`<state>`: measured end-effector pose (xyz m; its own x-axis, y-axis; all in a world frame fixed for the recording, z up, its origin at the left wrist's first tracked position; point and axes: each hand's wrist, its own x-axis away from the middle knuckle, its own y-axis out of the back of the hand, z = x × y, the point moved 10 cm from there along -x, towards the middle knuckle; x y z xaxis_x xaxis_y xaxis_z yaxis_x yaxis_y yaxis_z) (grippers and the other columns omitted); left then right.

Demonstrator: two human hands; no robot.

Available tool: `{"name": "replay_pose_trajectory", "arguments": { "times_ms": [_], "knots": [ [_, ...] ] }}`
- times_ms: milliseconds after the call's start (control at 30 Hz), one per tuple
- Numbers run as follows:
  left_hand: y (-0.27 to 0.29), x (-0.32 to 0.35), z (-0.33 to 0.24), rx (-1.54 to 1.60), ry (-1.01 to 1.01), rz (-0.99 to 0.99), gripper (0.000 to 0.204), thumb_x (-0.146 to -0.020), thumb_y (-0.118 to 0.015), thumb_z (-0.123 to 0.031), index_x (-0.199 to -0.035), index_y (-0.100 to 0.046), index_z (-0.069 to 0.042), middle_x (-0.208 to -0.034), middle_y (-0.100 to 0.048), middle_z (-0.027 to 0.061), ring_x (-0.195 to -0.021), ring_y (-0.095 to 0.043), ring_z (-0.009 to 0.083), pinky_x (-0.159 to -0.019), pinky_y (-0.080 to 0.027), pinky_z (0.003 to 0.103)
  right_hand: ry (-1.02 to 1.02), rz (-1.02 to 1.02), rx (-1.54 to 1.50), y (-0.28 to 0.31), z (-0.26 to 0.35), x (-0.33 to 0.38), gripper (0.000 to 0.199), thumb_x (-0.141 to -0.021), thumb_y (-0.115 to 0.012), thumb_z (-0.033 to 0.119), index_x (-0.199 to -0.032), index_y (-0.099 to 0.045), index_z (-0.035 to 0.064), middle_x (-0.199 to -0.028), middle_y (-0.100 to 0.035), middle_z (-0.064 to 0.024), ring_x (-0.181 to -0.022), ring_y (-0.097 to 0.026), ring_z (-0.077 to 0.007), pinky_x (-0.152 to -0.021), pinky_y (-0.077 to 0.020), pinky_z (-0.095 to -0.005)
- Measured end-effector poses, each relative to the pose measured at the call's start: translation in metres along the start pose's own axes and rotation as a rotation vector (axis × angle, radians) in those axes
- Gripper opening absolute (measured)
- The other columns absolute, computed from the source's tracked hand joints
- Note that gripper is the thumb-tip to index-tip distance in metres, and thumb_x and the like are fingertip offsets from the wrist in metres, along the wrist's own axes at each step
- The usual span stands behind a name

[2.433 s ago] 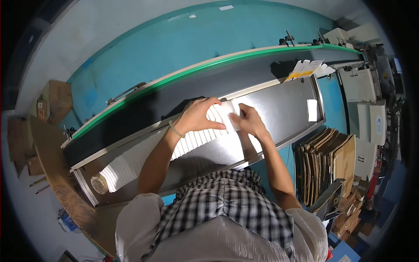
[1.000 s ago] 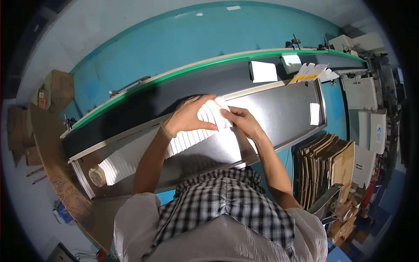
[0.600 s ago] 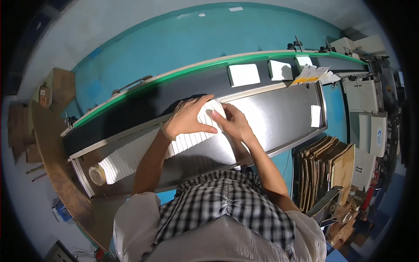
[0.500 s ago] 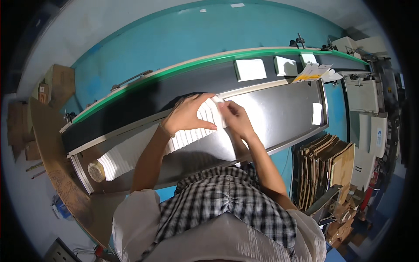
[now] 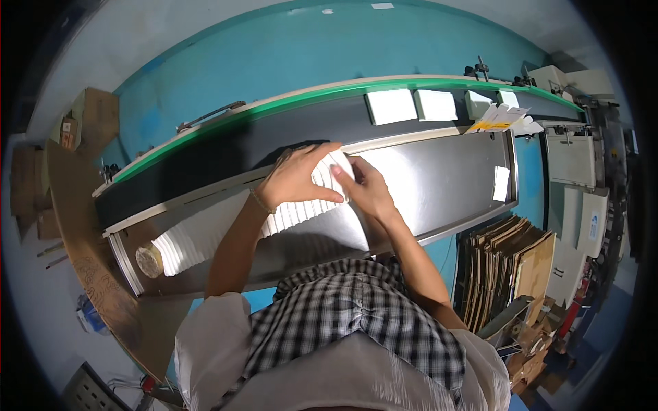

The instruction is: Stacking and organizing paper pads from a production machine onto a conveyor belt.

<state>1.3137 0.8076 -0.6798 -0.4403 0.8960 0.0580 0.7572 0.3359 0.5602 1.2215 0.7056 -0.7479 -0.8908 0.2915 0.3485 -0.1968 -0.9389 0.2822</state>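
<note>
Big steel worktable [image 5: 439,185] runs left to right, with a dark conveyor belt [image 5: 226,154] along its far edge carrying a few white flat packs [image 5: 391,106]. On the table lies a long row of white folded cards [image 5: 205,236], fanned like shingles, its long axis going from near-left up to the hands at centre. Left hand [image 5: 295,179] sits on top of the row's right end, fingers curled down over it. Right hand [image 5: 367,188] presses in from the right, seemingly pinching the end cards, though the fingertips are hard to make out. Both hands are about equally close.
</note>
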Motion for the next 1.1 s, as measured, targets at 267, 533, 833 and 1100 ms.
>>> {"name": "replay_pose_trajectory", "arguments": {
  "times_ms": [267, 533, 833, 1100],
  "knots": [
    [-0.001, 0.005, 0.007, 0.003, 0.086, 0.056, 0.076, -0.067, -0.087, -0.046, -0.122, -0.058, -0.003, -0.116, -0.065, 0.0209, -0.112, -0.062, 0.0380, -0.094, -0.049, 0.043, -0.275, 0.155, -0.156, 0.020, -0.014, -0.008, 0.039, -0.095, -0.066, 0.025, -0.120, -0.066, -0.0051, -0.091, -0.070, -0.0076, -0.083, -0.064, -0.0135, -0.077, -0.0514, -0.0307],
    [0.000, 0.005, 0.008, -0.019, 0.092, 0.025, 0.079, -0.068, -0.087, -0.049, -0.121, -0.056, 0.001, -0.112, -0.065, 0.0234, -0.107, -0.064, 0.0384, -0.092, -0.050, 0.042, -0.257, -0.149, -0.582, 0.028, -0.029, -0.026, 0.032, -0.102, -0.060, 0.027, -0.110, -0.059, -0.0036, -0.092, -0.068, -0.0101, -0.075, -0.066, -0.0143, -0.068, -0.0540, -0.0248],
    [-0.003, 0.006, 0.009, -0.018, 0.119, 0.064, 0.083, -0.067, -0.086, -0.049, -0.127, -0.054, -0.001, -0.121, -0.062, 0.0237, -0.114, -0.061, 0.0397, -0.096, -0.048, 0.043, -0.191, -0.166, -0.122, 0.034, 0.008, -0.012, 0.058, -0.095, -0.068, 0.042, -0.126, -0.058, -0.0049, -0.095, -0.067, -0.0096, -0.084, -0.061, -0.0134, -0.073, -0.0514, -0.0290],
    [0.004, 0.018, 0.004, 0.036, 0.094, 0.063, 0.087, -0.065, -0.088, -0.045, -0.135, -0.051, -0.007, -0.127, -0.060, 0.0211, -0.118, -0.058, 0.0400, -0.098, -0.047, 0.044, -0.248, -0.016, -0.246, 0.002, -0.025, 0.006, 0.037, -0.096, -0.067, 0.031, -0.115, -0.066, -0.0016, -0.098, -0.068, -0.0068, -0.086, -0.059, -0.0126, -0.078, -0.0484, -0.0271]
  ]
}}
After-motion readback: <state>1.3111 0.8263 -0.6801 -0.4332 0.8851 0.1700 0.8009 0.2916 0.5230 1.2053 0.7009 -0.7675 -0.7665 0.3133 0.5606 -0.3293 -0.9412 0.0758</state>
